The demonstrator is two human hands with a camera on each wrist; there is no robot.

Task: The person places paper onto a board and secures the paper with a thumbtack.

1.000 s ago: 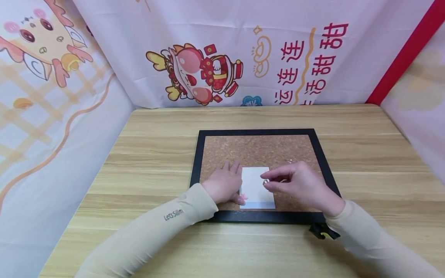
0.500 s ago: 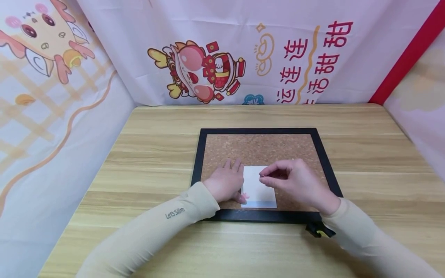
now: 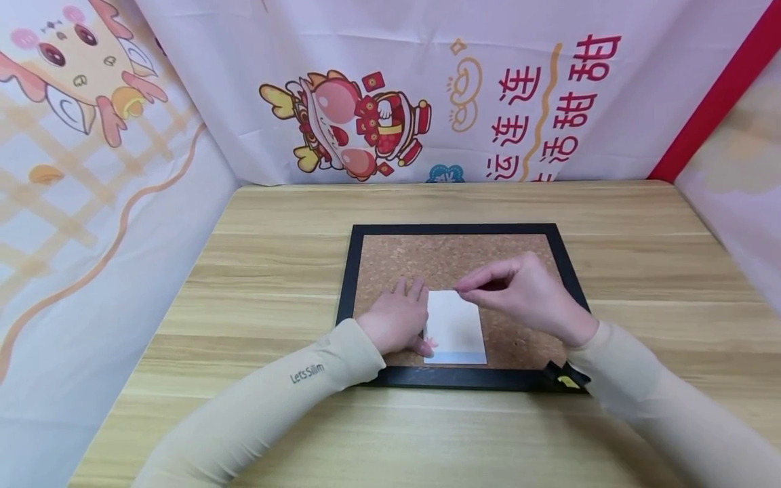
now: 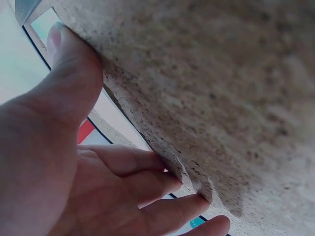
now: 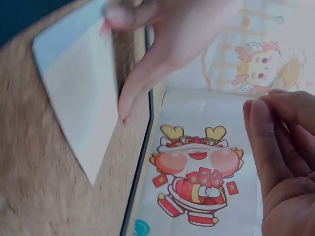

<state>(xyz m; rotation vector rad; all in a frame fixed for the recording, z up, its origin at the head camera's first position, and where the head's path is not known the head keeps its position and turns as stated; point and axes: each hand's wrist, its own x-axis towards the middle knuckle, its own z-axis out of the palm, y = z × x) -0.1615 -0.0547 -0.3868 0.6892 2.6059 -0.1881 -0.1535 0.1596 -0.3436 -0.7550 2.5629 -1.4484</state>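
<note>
A white paper note [image 3: 454, 329] with a pale blue strip and a pink mark lies on the cork board [image 3: 421, 254]. My left hand [image 3: 395, 317] rests along the note's left edge, fingers extended; its thumb overlaps the lower left corner. In the left wrist view those fingertips [image 4: 199, 199] touch the cork. My right hand [image 3: 527, 295] holds thumb and index finger pinched together near the note's top edge. A small silver thumbtack, shiny in the earlier head frames, is now almost wholly hidden between them. The right wrist view shows the same pinching fingers [image 5: 261, 128] above the board.
A black frame [image 3: 454, 230] borders the cork board, which lies on a wood-grain table [image 3: 287, 264]. A black piece with a yellow mark [image 3: 567, 379] hangs at my right wrist. Printed cloths [image 3: 213, 81] stand behind the table and at its sides.
My right hand has moved away from me, from over the note's middle to its top edge, still pinching the thumbtack. My left hand and the note have stayed in place.
</note>
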